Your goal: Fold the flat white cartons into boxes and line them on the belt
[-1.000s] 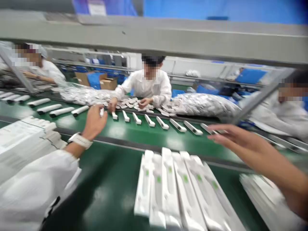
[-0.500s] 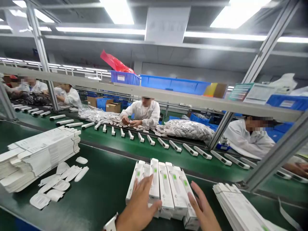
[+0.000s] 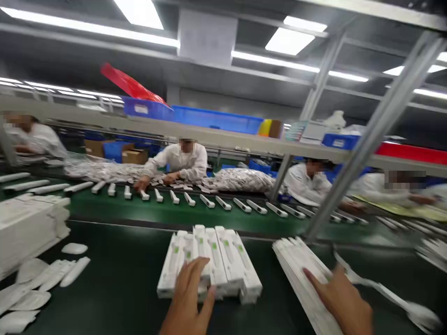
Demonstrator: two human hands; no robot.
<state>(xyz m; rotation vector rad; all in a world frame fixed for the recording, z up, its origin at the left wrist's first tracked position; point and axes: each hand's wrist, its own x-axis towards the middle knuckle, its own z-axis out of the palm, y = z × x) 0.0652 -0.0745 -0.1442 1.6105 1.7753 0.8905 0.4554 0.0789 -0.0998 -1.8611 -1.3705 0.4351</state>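
Observation:
A row of several small white boxes (image 3: 228,260) with green labels stands side by side on the dark green bench in front of me. My left hand (image 3: 192,295) is at the near side of this row, fingers stretched and apart, by the boxes at its left; whether it touches them I cannot tell. Over to the right, a stack of flat white cartons (image 3: 291,265) lies at a slant. My right hand (image 3: 344,300) hovers over or rests on its right side, thumb and fingers apart and a little blurred; contact is unclear.
A tall stack of folded white cartons (image 3: 31,232) and several loose white pieces (image 3: 33,298) lie at left. Beyond the bench, a green conveyor (image 3: 115,207) carries white slim devices (image 3: 207,201). A slanted metal post (image 3: 370,139) rises at right. Co-workers (image 3: 188,160) sit opposite.
My right hand has left the right side of the box row and moved right to the flat carton stack. My left hand stays by the boxes. The view has turned right.

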